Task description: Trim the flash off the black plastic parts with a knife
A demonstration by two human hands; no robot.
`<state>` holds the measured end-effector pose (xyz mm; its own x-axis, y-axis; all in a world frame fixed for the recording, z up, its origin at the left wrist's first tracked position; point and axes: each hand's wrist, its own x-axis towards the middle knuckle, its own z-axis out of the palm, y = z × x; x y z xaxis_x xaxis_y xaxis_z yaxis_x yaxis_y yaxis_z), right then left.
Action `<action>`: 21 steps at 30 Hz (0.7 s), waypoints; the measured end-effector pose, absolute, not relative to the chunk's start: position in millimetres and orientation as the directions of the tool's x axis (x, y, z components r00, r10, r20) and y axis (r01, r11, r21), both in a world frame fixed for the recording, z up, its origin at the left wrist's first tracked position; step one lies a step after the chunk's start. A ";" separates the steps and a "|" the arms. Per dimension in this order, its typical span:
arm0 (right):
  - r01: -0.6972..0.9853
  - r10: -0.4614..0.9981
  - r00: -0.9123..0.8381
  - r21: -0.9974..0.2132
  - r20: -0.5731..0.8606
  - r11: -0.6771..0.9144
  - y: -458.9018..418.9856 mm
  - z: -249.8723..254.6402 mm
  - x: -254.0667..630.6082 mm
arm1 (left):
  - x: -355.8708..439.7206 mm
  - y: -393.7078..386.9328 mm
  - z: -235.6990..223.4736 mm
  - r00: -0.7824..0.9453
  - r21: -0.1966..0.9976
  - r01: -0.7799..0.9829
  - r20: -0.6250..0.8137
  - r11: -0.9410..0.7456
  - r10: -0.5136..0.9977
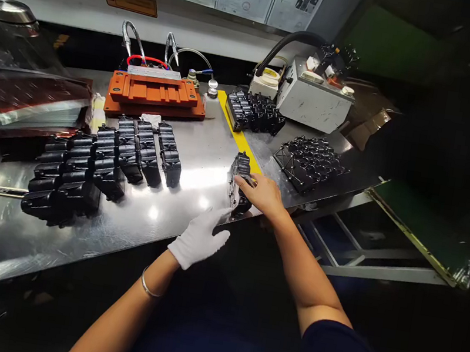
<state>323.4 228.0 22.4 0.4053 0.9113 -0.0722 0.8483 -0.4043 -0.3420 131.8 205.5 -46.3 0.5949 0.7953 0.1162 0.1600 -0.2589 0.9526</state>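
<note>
A black moulded plastic part [242, 165] with a ribbed side stands near the front edge of the metal table. My bare right hand [260, 193] is closed over it, with the thumb on its top. At the part's near end is my left hand [202, 237] in a white glove. Its thumb stands apart from the outstretched fingers, whose tips reach the part or lie just beside it; I cannot tell which. Several similar black parts [104, 158] stand in rows on the left. More black parts [256, 112] sit behind, and another group [312, 161] lies on the right.
An orange fixture [154, 95] stands at the back, with a small bottle [211, 98] beside it. A yellow tape line [246, 147] crosses the metal table [135, 243]. A grey box-shaped device [314, 99] stands at the back right. Wrapped sheets [32, 105] and a flask [20, 35] are on the left.
</note>
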 end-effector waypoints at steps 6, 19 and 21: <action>0.786 0.927 0.317 -0.492 -0.199 -0.374 227.1 28.6 327.8 | 122.9 188.9 -49.4 0.459 0.999 0.032 0.015 -0.033 0.888; 0.348 0.981 -0.037 -0.922 -0.193 -0.169 161.6 6.4 258.7 | 76.4 157.6 -27.8 0.313 0.786 -0.470 -0.276 0.401 0.909; 0.382 0.988 -0.060 -0.918 -0.142 -0.109 155.2 6.3 251.1 | 77.4 153.8 -30.9 0.281 0.764 -0.509 -0.289 0.397 0.915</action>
